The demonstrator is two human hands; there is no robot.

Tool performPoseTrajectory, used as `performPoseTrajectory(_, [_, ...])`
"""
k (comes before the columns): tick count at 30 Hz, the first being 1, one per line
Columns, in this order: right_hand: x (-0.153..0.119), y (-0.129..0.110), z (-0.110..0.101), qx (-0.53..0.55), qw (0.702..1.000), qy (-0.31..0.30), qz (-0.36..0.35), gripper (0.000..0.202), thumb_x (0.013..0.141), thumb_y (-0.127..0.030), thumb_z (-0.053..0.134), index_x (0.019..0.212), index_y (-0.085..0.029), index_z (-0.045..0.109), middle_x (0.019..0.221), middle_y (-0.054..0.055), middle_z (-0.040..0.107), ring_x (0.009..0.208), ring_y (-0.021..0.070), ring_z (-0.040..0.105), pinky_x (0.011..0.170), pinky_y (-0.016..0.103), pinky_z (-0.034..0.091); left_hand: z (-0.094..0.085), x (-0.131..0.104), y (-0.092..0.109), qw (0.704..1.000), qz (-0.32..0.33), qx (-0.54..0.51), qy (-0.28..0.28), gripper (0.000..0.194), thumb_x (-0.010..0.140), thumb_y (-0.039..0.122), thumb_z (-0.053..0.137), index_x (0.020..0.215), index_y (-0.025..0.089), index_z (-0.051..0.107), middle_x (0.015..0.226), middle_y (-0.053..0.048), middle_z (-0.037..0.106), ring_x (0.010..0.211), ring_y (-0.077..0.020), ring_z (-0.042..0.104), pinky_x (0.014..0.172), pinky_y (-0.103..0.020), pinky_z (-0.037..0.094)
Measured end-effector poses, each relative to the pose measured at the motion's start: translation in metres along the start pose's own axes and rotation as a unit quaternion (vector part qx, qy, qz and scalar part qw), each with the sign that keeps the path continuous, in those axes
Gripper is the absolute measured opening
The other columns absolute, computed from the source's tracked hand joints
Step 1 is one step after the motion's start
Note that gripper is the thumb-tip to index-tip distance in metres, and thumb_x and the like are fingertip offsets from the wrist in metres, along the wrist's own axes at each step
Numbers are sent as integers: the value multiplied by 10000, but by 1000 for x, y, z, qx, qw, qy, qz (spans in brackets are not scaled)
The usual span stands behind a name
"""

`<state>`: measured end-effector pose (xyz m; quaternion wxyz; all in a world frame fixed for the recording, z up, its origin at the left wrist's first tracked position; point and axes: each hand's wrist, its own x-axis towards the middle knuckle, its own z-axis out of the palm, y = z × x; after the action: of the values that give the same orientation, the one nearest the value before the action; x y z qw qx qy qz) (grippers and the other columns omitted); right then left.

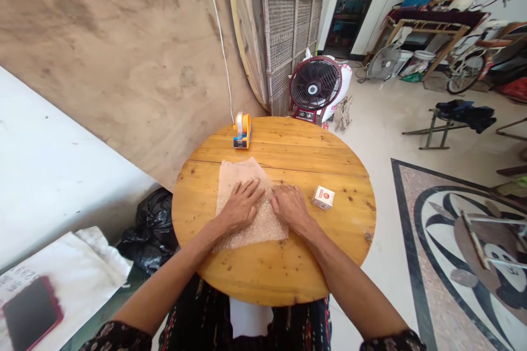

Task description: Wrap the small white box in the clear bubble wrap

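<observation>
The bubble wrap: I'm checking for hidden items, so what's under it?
The bubble wrap lies on the wooden table, visible around it; anything else beneath would be covered.

The person's left hand (242, 205) lies with fingers extended on a translucent sheet of bubble wrap (263, 230), spread slightly left of the middle of a round, varnished wooden tabletop (267, 279). The right hand (290, 205), fingers curled, touches the sheet's right side; whether it grips is unclear. A small white cardboard box with red print (323, 197) sits between that hand and the tabletop's right edge. An orange-and-blue tape dispenser (242, 132) stands by the far edge, beyond which stands a black fan with a dark-red rim (315, 85).
</observation>
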<state>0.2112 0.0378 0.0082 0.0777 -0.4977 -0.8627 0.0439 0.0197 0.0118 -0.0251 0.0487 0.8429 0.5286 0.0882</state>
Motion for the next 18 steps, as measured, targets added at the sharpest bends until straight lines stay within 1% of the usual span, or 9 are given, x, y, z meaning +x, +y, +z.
performPoseTrajectory(3, [0,1,-4,-2,999,-32,14,196,916,-263,454,920,-176,629,941,91,724,895,230,647,801,335,333,-5,-1,-6,999,32,-19,-16,615,764,144,441,1377,192,475,1539,-109,329,1434,-274,259,1175,-516,153])
performPoseTrajectory(7, [-2,1,-11,-16,997,-68,22,220,918,-262,440,930,-181,644,878,98,735,799,228,671,744,330,339,-8,0,-18,997,60,-50,-27,643,713,114,451,1345,211,516,1525,-103,357,1427,-268,281,1166,-513,175])
performPoseTrajectory(9, [-3,0,-12,-23,997,-72,14,235,920,-257,435,895,-184,657,878,99,735,799,232,673,752,336,345,-10,2,-21,995,72,-66,-24,634,684,110,466,1302,213,555,1509,-109,380,1411,-274,312,1153,-518,199])
performPoseTrajectory(12, [-4,-2,-13,-33,998,-58,1,254,930,-265,429,889,-180,665,892,103,725,840,242,666,806,354,356,-16,6,-19,992,88,-85,-2,577,656,109,493,1213,194,614,1444,-126,460,1354,-272,389,1130,-491,253])
performPoseTrajectory(15, [-3,-4,-13,-44,998,-41,-3,235,929,-275,447,963,-182,660,998,121,695,904,249,647,838,364,370,-18,7,-12,992,83,-94,24,448,717,163,534,1150,196,644,1390,-121,509,1306,-271,432,1120,-471,274])
performPoseTrajectory(17, [-3,-4,-12,-47,998,-28,-4,232,924,-265,454,1025,-191,650,1161,139,638,968,253,625,850,364,381,-16,5,-9,993,74,-90,27,382,791,307,573,1151,198,642,1410,-130,491,1323,-294,412,1130,-505,241])
performPoseTrajectory(18, [-2,-3,-12,-46,999,-21,-3,243,925,-258,450,1060,-195,642,1256,147,587,1003,255,613,858,364,386,-15,3,-8,993,72,-87,24,422,807,408,587,1170,196,631,1429,-138,471,1341,-309,390,1137,-526,214])
